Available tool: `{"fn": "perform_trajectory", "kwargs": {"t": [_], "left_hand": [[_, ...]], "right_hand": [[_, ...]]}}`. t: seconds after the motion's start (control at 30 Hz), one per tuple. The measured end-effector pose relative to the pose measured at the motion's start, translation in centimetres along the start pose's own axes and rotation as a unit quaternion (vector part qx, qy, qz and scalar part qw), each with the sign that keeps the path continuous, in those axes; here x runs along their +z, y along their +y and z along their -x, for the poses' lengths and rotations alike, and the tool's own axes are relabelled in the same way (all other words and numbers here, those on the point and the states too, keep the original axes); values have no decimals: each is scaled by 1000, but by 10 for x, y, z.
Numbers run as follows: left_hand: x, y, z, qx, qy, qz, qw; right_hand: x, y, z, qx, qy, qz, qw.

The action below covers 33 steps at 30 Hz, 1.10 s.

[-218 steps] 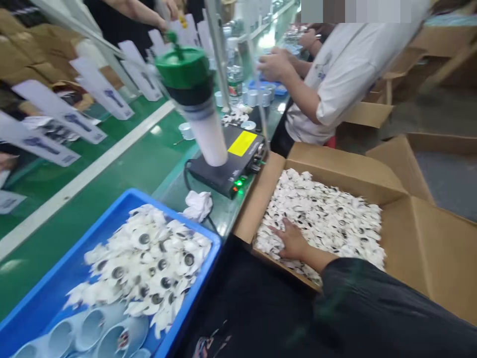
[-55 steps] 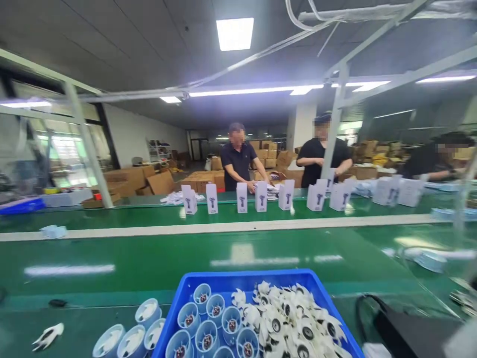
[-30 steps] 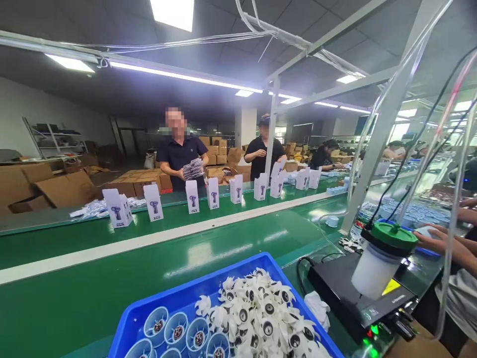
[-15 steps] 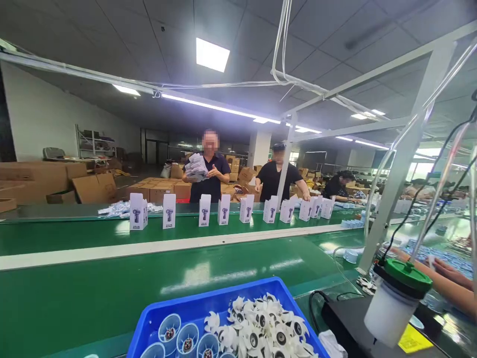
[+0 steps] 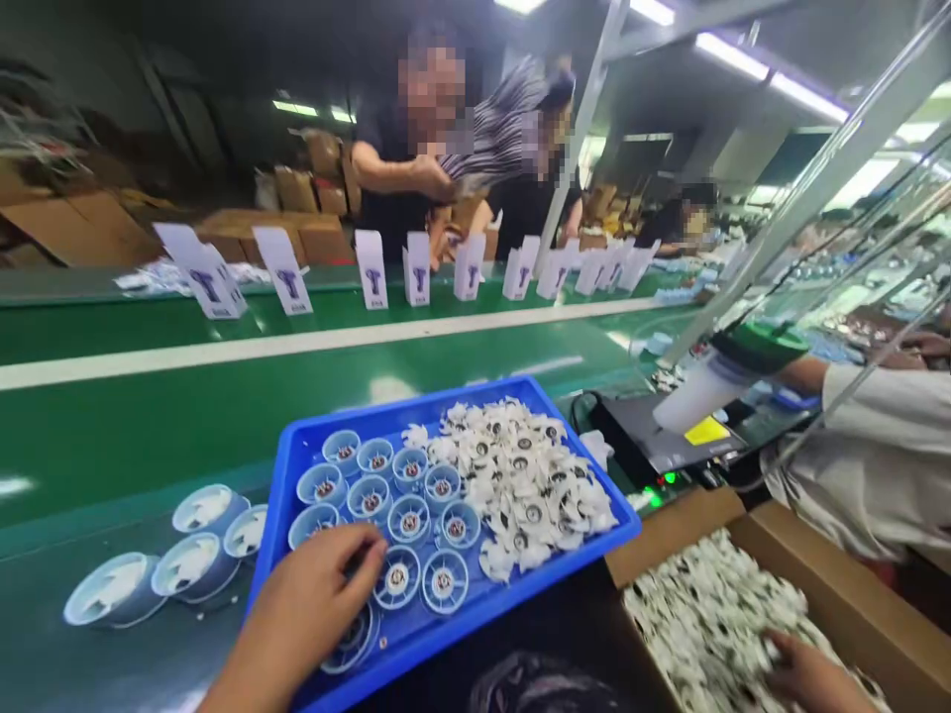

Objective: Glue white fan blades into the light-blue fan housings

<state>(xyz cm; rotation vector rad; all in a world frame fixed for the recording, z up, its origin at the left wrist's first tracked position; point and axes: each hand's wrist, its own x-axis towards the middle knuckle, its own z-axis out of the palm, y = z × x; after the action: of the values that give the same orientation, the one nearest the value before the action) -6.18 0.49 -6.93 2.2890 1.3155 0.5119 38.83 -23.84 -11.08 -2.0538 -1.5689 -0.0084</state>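
Note:
A blue tray (image 5: 451, 649) holds light blue round cups (image 5: 409, 520) with small red-and-metal centres on its left side. White fan wheels (image 5: 520, 485) with dark hubs are heaped on its right side. My left hand (image 5: 316, 589) is over the cups, fingers curled down and thumb near the index finger; whatever they hold is hidden. At the lower right, my right hand (image 5: 809, 673) reaches into a cardboard box (image 5: 892, 594) full of white fan wheels. Its fingers are closed at the pile with a white fan wheel at the tips, somewhat blurred.
Several blue cups with white wheels inside (image 5: 197, 564) lie left of the tray. White printed boxes (image 5: 418, 269) stand along the green conveyor (image 5: 475, 347). A green-lidded container (image 5: 698, 391) sits over a black device. Co-workers stand opposite; a pale sleeve (image 5: 884, 436) is at right.
The view has tilted down, bringing the whole tray, the cardboard box and both my hands into sight. The co-worker opposite has swung a stack of flat sheets to the right.

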Motion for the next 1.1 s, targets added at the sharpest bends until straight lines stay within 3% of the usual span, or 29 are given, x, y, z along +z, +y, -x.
{"fn": "perform_trajectory", "kwargs": {"t": [0.07, 0.13, 0.2, 0.23, 0.3, 0.37, 0.5, 0.6, 0.7, 0.8, 0.83, 0.87, 0.97, 1.03, 1.1], "left_hand": [[-2, -1, -3, -9, -5, 2, 1000], [-3, -1, -4, -21, 4, -1, 1000], [-4, -1, -4, -33, 12, -13, 999], [-4, -1, -4, -36, 14, -19, 999], [-6, 0, -3, -34, 15, -27, 999], [-7, 2, -3, -23, 19, -26, 999], [-9, 4, -2, -17, 31, -24, 999], [-10, 4, -3, -14, 33, -29, 999], [-11, 2, -4, -16, 28, -33, 999], [-10, -1, -2, -37, 15, -39, 998], [-9, -3, -1, -43, 14, -42, 998], [-8, -5, 0, -46, 15, -45, 998], [-6, -11, 3, -42, 17, -52, 998], [-6, -11, 2, -29, 25, -49, 998], [-8, -8, -1, -19, 22, -44, 999]], "right_hand": [[-15, -1, -7, 13, -94, -50, 994], [-29, -19, -36, -13, -161, -109, 981], [-37, -56, -76, -105, -182, -188, 959], [-35, -78, -97, -155, -165, -219, 949], [-17, -123, -134, -268, -152, -249, 918], [16, -157, -163, -315, -146, -192, 918], [83, -188, -189, -256, -237, -27, 937], [88, -192, -186, -241, -261, 23, 935], [60, -173, -172, -277, -186, 8, 943], [37, -114, -143, -251, 27, -35, 967], [36, -86, -129, -196, 129, -14, 972], [37, -56, -112, -150, 187, 5, 971], [61, 29, -53, 26, 165, 77, 983], [90, 69, -13, 167, 87, 114, 975], [123, 92, 24, 286, -1, 131, 949]]}}
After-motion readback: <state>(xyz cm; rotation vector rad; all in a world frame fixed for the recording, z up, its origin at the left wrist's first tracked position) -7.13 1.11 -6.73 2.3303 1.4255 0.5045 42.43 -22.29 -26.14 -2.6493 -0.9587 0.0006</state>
